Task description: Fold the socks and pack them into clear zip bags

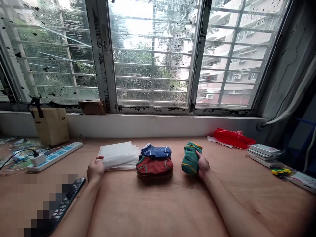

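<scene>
Right hand [203, 164] closed on green socks [190, 159], held apart from the piled blue socks [156, 152] and red socks [155, 167]. Left hand [95, 169] half curled at the corner of white sheets [118, 156]; we cannot tell whether it grips any. We judge it early: sheets flat, no sock among them, pile not yet handled.

wooden table [158, 210] | sock pile [154, 167] | white stack [119, 155] | power strip [59, 156]

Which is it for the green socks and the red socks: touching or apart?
Apart: the head view shows a strip of tabletop between the green socks and the red socks.
</scene>
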`<state>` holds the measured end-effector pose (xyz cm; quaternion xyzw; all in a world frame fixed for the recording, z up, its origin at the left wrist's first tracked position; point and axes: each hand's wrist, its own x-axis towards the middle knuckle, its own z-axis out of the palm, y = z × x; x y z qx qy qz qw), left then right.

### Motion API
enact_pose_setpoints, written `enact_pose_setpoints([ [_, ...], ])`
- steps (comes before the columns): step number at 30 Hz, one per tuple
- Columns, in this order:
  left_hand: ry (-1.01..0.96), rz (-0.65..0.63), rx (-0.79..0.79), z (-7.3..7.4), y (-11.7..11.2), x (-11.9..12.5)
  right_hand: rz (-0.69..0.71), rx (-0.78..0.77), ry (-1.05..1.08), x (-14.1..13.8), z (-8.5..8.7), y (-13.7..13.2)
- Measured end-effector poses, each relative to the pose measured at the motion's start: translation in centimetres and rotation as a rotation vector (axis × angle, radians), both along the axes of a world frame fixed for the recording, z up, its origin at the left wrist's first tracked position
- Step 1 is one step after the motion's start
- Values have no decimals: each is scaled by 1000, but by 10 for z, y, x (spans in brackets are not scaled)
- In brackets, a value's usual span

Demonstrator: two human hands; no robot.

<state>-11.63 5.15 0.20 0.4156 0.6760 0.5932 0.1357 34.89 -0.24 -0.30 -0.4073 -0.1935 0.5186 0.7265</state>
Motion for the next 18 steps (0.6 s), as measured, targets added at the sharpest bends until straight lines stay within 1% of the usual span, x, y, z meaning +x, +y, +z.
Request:
enact_pose_setpoints([
  [3, 140, 75, -84, 7, -10, 9, 41, 41, -41, -6, 9, -7],
  [6, 368, 107, -177, 12, -20, 27, 143, 88, -128, -17, 22, -18],
  [9, 576, 160, -279, 12, -26, 41, 257, 126, -234, -31, 32, -32],
  [11, 656, 194, -260, 11, -27, 44, 371, 171, -325, -40, 36, -42],
  [13, 721, 202, -172, 13, -28, 45, 510, 225, -440, -47, 39, -50],
  [14, 736, 173, -105, 15, -28, 46, 580, 249, -501, -50, 41, -54],
  [15, 732, 110, -25, 17, -30, 49, 643, 265, -564, -53, 42, -58],
  [16, 705, 11, 62, 21, -32, 53, 704, 274, -625, -55, 43, -61],
  [17, 654, -132, 142, 24, -36, 60, 764, 274, -681, -58, 44, -64],
  [18, 586, -315, 205, 27, -42, 69, 830, 270, -736, -61, 45, -66],
])
